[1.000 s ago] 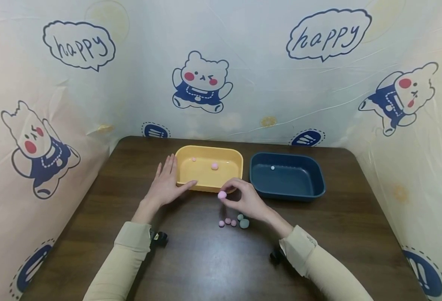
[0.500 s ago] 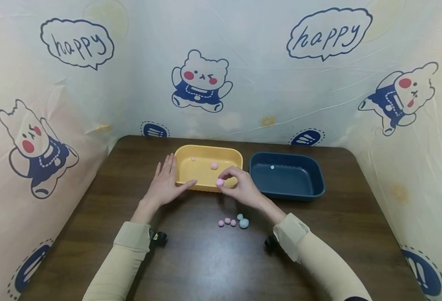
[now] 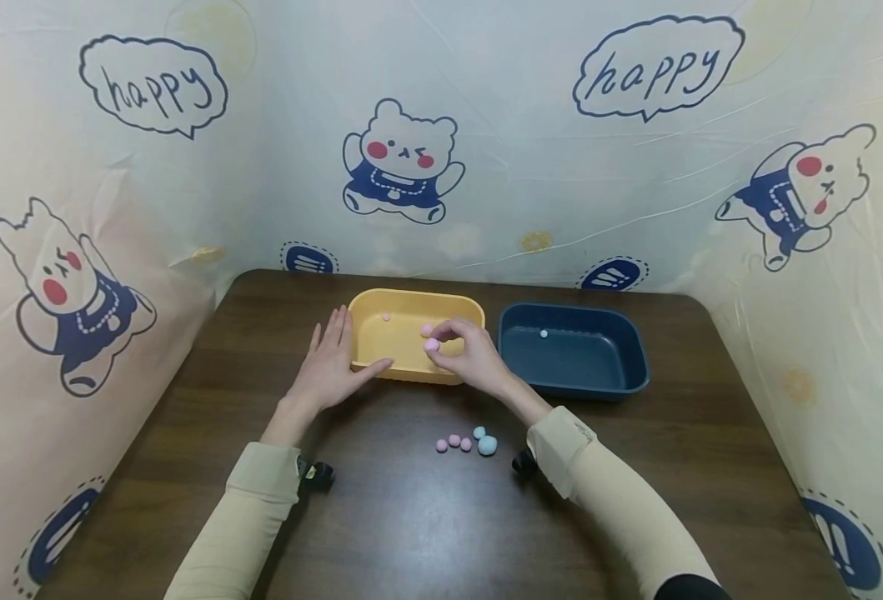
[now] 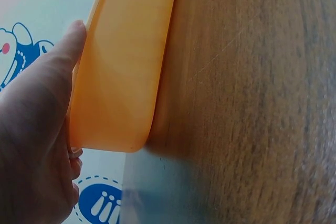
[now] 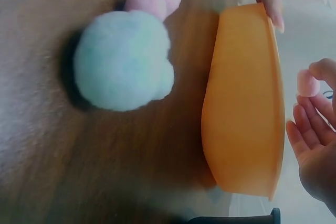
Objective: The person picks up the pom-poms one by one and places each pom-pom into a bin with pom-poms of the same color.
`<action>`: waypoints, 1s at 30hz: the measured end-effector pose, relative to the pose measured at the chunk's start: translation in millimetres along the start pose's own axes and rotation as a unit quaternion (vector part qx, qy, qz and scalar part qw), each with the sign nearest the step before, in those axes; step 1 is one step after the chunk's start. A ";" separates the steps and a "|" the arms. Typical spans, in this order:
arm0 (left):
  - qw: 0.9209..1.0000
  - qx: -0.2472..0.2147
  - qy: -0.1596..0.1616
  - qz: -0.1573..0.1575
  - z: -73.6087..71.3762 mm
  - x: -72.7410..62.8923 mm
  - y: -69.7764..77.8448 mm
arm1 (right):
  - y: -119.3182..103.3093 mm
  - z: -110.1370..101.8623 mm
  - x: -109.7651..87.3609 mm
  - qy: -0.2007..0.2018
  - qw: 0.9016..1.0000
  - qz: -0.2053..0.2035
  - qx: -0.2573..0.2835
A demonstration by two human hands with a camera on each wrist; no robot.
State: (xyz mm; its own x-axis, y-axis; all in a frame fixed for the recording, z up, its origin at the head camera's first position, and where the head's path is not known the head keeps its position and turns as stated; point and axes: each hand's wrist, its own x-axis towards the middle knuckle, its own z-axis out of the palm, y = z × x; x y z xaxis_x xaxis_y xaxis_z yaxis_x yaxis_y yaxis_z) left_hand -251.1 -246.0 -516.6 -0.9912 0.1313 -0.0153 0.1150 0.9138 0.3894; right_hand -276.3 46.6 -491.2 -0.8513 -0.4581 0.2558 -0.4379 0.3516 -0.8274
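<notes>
My right hand [image 3: 471,357] pinches a pink pompom [image 3: 431,344] between thumb and fingertips, above the yellow tray [image 3: 381,350]. In the right wrist view the pinched pompom shows beyond the tray's rim. Inside the tray lie a small pink pompom [image 3: 386,317] and a larger pink one [image 3: 427,330], partly hidden by the hand. My left hand [image 3: 329,367] rests at the tray's left end, fingers straight along the side and thumb along the front rim. In the left wrist view the thumb [image 4: 73,43] lies at the rim.
On the table before the trays sit several pink pompoms [image 3: 454,440] beside a small blue-green pompom [image 3: 479,432] and a large one [image 3: 488,446]. A dark blue tray [image 3: 599,392] stands right of the yellow one, with a small pale ball [image 3: 543,333] inside. A printed curtain surrounds the table.
My right hand has carried the pink pompom forward and slightly left, from in front of the yellow tray to above it. The left hand has stayed in place.
</notes>
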 end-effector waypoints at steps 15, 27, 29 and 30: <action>1.000 -0.004 0.000 0.002 0.6 -1.4 -1.0 | 6.1 5.4 17.4 0.015 0.998 0.040 -0.036; 1.000 -0.006 0.006 0.006 4.1 -1.3 0.2 | 14.6 7.6 19.7 0.030 0.998 0.055 -0.033; 1.000 -0.008 0.008 0.004 2.8 -2.1 0.1 | 15.2 8.3 20.9 0.027 0.998 0.054 -0.032; 1.000 -0.008 0.009 0.004 2.1 -2.6 -0.1 | 15.0 8.6 21.7 0.027 0.998 0.055 -0.030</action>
State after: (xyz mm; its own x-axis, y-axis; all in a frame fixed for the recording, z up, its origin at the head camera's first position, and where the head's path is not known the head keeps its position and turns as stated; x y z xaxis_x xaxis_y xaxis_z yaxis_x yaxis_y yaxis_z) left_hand -248.5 -245.6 -518.6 -0.9913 0.1314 0.0033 0.1215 0.9065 0.4043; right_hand -298.8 35.0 -502.4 -0.9085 -0.3705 0.1934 -0.3567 0.4464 -0.8207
